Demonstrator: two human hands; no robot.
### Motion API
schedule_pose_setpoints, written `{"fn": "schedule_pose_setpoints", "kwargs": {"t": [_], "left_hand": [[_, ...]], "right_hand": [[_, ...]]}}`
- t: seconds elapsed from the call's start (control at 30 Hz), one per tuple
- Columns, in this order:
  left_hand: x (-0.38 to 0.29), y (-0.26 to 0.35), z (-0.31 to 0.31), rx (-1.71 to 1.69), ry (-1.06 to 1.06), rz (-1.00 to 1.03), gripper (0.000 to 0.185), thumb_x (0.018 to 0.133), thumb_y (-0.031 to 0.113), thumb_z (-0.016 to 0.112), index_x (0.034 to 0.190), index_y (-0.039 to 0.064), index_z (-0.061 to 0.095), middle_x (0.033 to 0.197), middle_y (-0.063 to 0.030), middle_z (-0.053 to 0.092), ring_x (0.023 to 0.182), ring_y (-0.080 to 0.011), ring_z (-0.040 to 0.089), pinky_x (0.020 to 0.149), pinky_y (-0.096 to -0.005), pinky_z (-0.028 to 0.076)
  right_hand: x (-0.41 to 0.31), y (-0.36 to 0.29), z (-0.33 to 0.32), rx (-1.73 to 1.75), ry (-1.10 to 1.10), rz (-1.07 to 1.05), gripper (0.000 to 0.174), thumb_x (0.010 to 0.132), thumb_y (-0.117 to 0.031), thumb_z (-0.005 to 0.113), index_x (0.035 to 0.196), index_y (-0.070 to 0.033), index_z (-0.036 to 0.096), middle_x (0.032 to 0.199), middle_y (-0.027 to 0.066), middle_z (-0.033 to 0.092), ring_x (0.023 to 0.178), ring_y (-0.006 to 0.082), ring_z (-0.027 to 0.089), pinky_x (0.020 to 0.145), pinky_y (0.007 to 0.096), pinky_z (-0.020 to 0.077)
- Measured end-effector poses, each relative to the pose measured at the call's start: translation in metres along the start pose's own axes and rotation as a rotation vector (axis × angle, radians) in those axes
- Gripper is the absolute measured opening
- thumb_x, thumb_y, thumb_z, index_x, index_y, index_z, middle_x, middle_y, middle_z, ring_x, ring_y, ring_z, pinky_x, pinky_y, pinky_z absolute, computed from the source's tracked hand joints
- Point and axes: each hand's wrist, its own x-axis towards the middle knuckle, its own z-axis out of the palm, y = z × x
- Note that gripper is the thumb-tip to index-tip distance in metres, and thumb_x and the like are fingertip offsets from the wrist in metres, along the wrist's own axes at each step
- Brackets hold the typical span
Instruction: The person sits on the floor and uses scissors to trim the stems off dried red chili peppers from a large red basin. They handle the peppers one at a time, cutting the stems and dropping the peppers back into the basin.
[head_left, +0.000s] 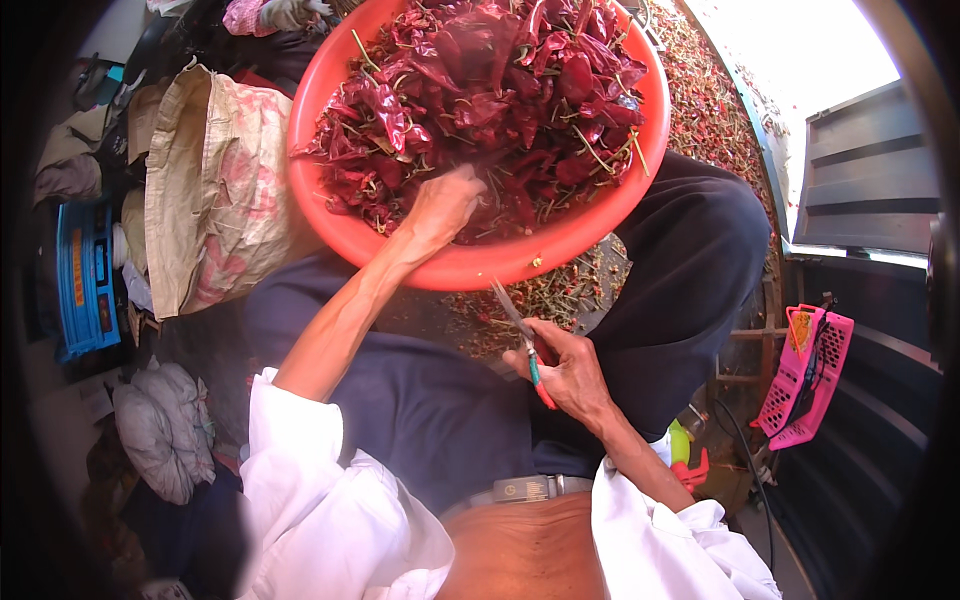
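A large red plastic basin (322, 214) full of dried red chili peppers (480, 112) stands before me, between my knees. My left hand (448, 199) reaches over its near rim, fingers bent down among the chilies. The fingertips are hidden, so whether they grasp a pepper is unclear. Just outside the near rim, my right hand (562, 367) holds a pair of scissors (534, 360) by green and red handles. The narrow blades point up toward the basin, their tips close to its rim. A small pale fragment (536, 261) rests on the rim.
Cut stems and chili scraps (555, 300) litter the ground below the basin and to its right. A woven sack (240, 180) with red print stands at left, near a blue crate (86, 277). At right hangs a pink plastic basket (806, 375). Another person's gloved hand (292, 13) shows at top left.
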Motion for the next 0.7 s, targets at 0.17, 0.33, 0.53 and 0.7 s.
{"fn": "schedule_pose_setpoints", "kwargs": {"t": [0.17, 0.33, 0.53, 0.7], "left_hand": [[-0.015, 0.007, -0.016, -0.287, 0.195, 0.044, 0.015, 0.095, 0.004, 0.069, 0.109, 0.001, 0.074, 0.103, -0.0169, 0.072, 0.095, -0.0343, 0.071, 0.083, -0.0386, 0.057], [-0.032, 0.032, -0.043, -0.52, 0.372, -0.03, 0.02, 0.099, 0.01, 0.071, 0.117, 0.002, 0.076, 0.102, -0.0133, 0.077, 0.091, -0.0233, 0.074, 0.081, -0.0328, 0.057], [-0.051, 0.053, -0.089, -0.917, 0.405, -0.332, 0.025, 0.105, 0.02, 0.068, 0.121, 0.002, 0.077, 0.097, -0.0042, 0.079, 0.076, -0.0059, 0.065, 0.067, -0.0225, 0.052], [-0.066, 0.08, -0.108, -0.91, 0.412, -0.327, 0.025, 0.106, 0.02, 0.067, 0.122, 0.005, 0.077, 0.09, -0.001, 0.075, 0.07, -0.0043, 0.057, 0.064, -0.0209, 0.048]], "right_hand": [[0.0, 0.005, 0.003, 0.021, 0.019, -0.01, 0.036, 0.087, -0.006, 0.082, 0.12, 0.003, 0.069, 0.074, -0.0027, 0.052, 0.07, 0.0068, 0.046, 0.064, 0.0261, 0.0414], [0.0, 0.003, 0.003, -0.047, 0.032, 0.0, 0.037, 0.087, -0.01, 0.084, 0.119, 0.003, 0.069, 0.071, -0.0028, 0.052, 0.069, 0.0066, 0.045, 0.062, 0.0266, 0.0397], [-0.003, -0.006, 0.004, -0.101, 0.026, -0.004, 0.038, 0.086, -0.013, 0.085, 0.117, 0.002, 0.069, 0.069, -0.0021, 0.052, 0.066, 0.0075, 0.045, 0.061, 0.0275, 0.0407], [-0.006, -0.019, 0.004, -0.222, 0.074, -0.166, 0.041, 0.085, -0.013, 0.086, 0.12, 0.001, 0.069, 0.068, 0.0018, 0.052, 0.065, 0.0087, 0.046, 0.06, 0.0288, 0.0434]]}}
